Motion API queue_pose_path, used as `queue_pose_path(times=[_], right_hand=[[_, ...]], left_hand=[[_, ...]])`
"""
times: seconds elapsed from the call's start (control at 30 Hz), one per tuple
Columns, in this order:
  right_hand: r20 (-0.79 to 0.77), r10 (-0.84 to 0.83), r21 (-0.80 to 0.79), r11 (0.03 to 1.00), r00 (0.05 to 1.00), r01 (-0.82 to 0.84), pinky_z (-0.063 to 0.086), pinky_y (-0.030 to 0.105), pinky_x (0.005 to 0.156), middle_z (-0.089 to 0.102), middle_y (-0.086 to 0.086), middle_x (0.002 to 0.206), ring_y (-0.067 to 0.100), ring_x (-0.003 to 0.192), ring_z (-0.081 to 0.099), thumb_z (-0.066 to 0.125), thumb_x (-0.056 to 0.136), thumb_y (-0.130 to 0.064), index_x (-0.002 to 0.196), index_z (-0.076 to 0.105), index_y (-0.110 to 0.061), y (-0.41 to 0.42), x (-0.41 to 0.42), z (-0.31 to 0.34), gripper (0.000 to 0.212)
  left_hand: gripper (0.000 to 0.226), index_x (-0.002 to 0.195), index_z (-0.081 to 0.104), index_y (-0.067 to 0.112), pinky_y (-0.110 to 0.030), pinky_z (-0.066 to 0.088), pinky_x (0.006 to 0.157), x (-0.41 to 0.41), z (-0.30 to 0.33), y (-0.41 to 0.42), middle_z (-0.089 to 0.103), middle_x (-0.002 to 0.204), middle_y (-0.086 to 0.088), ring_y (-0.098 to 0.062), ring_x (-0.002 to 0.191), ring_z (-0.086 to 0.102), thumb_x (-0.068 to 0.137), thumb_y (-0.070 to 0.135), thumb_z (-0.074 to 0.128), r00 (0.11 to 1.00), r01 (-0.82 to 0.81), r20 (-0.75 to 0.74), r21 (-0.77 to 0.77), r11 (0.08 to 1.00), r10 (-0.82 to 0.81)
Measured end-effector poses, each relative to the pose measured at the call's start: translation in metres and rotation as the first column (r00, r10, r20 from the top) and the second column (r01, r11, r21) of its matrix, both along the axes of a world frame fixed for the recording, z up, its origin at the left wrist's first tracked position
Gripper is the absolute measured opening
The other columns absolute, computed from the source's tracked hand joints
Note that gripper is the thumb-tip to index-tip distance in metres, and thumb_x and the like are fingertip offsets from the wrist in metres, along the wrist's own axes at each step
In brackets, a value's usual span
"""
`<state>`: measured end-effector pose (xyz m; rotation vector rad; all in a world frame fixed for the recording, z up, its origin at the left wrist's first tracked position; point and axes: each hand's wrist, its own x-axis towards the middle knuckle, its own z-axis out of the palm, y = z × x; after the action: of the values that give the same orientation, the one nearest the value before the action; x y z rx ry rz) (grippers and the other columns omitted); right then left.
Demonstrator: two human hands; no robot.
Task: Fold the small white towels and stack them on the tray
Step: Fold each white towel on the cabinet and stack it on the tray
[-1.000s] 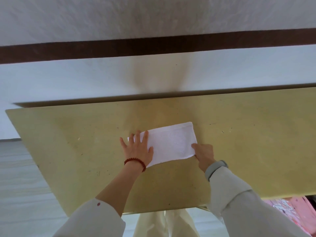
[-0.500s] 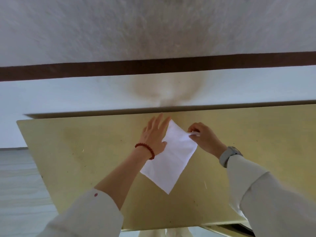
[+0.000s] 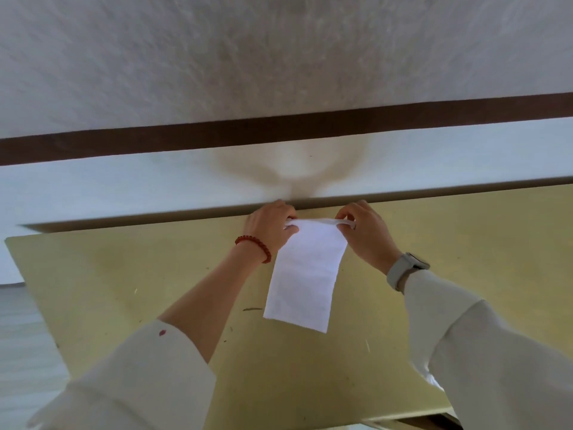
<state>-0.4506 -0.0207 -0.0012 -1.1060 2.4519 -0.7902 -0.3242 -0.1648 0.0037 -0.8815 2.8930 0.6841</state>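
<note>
- Nearest: two pale sleeves enter from the bottom edge; the left sleeve carries a small red spot. No print on either.
- Table (image 3: pixel 130 283): yellow-green top with scattered specks and scratches. No tray is in view on it or beside it, so the stacking place cannot be located from this view.
- Towel (image 3: pixel 305 274): one small white towel, already narrowed to a long strip. Its near end lies about mid-table; its far end is lifted at the far edge of the table. No other towels in view, folded or unfolded.
- Left hand (image 3: pixel 273 226), red bead bracelet at the wrist: fingers curled, pinching the far left corner of the towel.
- Right hand (image 3: pixel 366 234), pale-strapped watch at the wrist: fingers curled, pinching the far right corner. The far hem is pulled taut between the two hands.
- Judgement on progress: this towel looks partway folded. Lengthwise fold appears done; the end-to-end fold is not yet made. Likely next: bring the held far end over toward the near end, square the edges, then carry it to the tray. Stack count unknown; most of the task presumably remains.
- Farthest: white wall with a dark brown horizontal band and a soft shadow behind the hands.
- Writing, brands, labels: none readable anywhere. Watch face is turned away; towel shows no tag.
</note>
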Motion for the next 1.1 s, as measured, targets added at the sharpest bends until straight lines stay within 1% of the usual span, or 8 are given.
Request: queue_pose_path(times=[0.13, 0.23, 0.33, 0.47, 0.57, 0.7, 1.0, 1.1], right_hand=[[-0.052, -0.002, -0.057, 0.998, 0.999, -0.001, 0.045, 0.033, 0.057, 0.048, -0.001, 0.091, 0.024, 0.065, 0.052, 0.053, 0.084, -0.003, 0.085, 0.058, -0.007, 0.009, 0.014, -0.007, 0.007], [-0.106, 0.036, -0.061, 0.997, 0.994, -0.043, 0.035, 0.022, 0.046, 0.053, 0.001, 0.091, 0.020, 0.060, 0.050, 0.058, 0.081, -0.001, 0.083, 0.058, -0.009, 0.031, 0.037, -0.022, 0.009], [-0.098, 0.086, -0.041, 0.995, 0.991, -0.090, 0.033, 0.023, 0.047, 0.055, 0.002, 0.089, 0.021, 0.057, 0.051, 0.061, 0.078, 0.001, 0.082, 0.058, -0.010, 0.051, 0.063, -0.040, 0.012], [-0.061, 0.128, -0.027, 0.991, 0.990, -0.129, 0.033, 0.026, 0.045, 0.056, 0.006, 0.088, 0.023, 0.054, 0.050, 0.062, 0.076, 0.003, 0.081, 0.058, -0.010, 0.070, 0.089, -0.065, 0.015], [-0.057, 0.149, -0.015, 0.989, 0.987, -0.150, 0.031, 0.024, 0.044, 0.055, 0.006, 0.086, 0.016, 0.053, 0.043, 0.066, 0.073, 0.004, 0.082, 0.058, -0.010, 0.079, 0.102, -0.079, 0.019], [-0.056, 0.148, 0.001, 0.989, 0.987, -0.148, 0.038, 0.027, 0.041, 0.055, 0.007, 0.088, 0.022, 0.066, 0.053, 0.064, 0.073, 0.005, 0.084, 0.058, -0.009, 0.086, 0.110, -0.089, 0.020], [-0.054, 0.146, -0.037, 0.988, 0.988, -0.148, 0.049, 0.028, 0.056, 0.054, 0.011, 0.089, 0.026, 0.081, 0.054, 0.063, 0.073, 0.005, 0.087, 0.060, -0.005, 0.093, 0.110, -0.097, 0.017], [-0.087, 0.155, -0.032, 0.987, 0.984, -0.158, 0.047, 0.026, 0.055, 0.055, 0.008, 0.086, 0.018, 0.082, 0.048, 0.063, 0.074, 0.004, 0.086, 0.060, -0.007, 0.093, 0.112, -0.097, 0.017]], left_hand=[[0.018, 0.102, 0.061, 0.013, -0.023, 0.037, 0.069, 0.015, -0.009, 0.009, 0.057, 0.108, 0.002, -0.019, 0.089, 0.058, 0.091, 0.022, 0.051, 0.996, -0.034, -0.086, -0.021, 0.999, 0.032], [0.015, 0.100, 0.063, 0.010, -0.024, 0.037, 0.064, 0.041, -0.024, 0.023, 0.058, 0.108, -0.001, -0.022, 0.084, 0.059, 0.090, 0.015, 0.052, 0.994, 0.024, -0.110, -0.037, 0.999, -0.028], [0.007, 0.085, 0.065, 0.006, -0.023, 0.038, 0.055, 0.068, -0.042, 0.035, 0.062, 0.094, -0.007, -0.024, 0.073, 0.062, 0.080, 0.002, 0.063, 0.987, 0.096, -0.126, -0.030, 0.995, -0.099], [0.020, 0.073, 0.063, 0.007, -0.020, 0.041, 0.045, 0.094, -0.065, 0.047, 0.063, 0.079, -0.005, -0.018, 0.058, 0.061, 0.062, -0.003, 0.077, 0.977, 0.145, -0.164, 0.025, 0.989, -0.139], [0.021, 0.074, 0.064, 0.008, -0.025, 0.049, 0.045, 0.107, -0.076, 0.052, 0.064, 0.083, -0.006, -0.017, 0.062, 0.063, 0.060, 0.001, 0.078, 0.974, 0.149, -0.180, 0.069, 0.986, -0.135], [0.015, 0.075, 0.063, 0.007, -0.027, 0.052, 0.046, 0.116, -0.088, 0.058, 0.063, 0.087, -0.007, -0.020, 0.067, 0.063, 0.064, 0.004, 0.073, 0.968, 0.159, -0.210, 0.103, 0.982, -0.135], [0.019, 0.072, 0.063, 0.004, -0.024, 0.043, 0.057, 0.113, -0.094, 0.063, 0.061, 0.084, -0.011, -0.026, 0.069, 0.061, 0.062, -0.007, 0.075, 0.968, 0.137, -0.226, 0.120, 0.983, -0.107], [0.012, 0.078, 0.064, 0.002, -0.027, 0.041, 0.061, 0.114, -0.098, 0.063, 0.059, 0.089, -0.011, -0.028, 0.074, 0.058, 0.070, -0.006, 0.070, 0.977, 0.094, -0.208, 0.189, 0.977, -0.053]])
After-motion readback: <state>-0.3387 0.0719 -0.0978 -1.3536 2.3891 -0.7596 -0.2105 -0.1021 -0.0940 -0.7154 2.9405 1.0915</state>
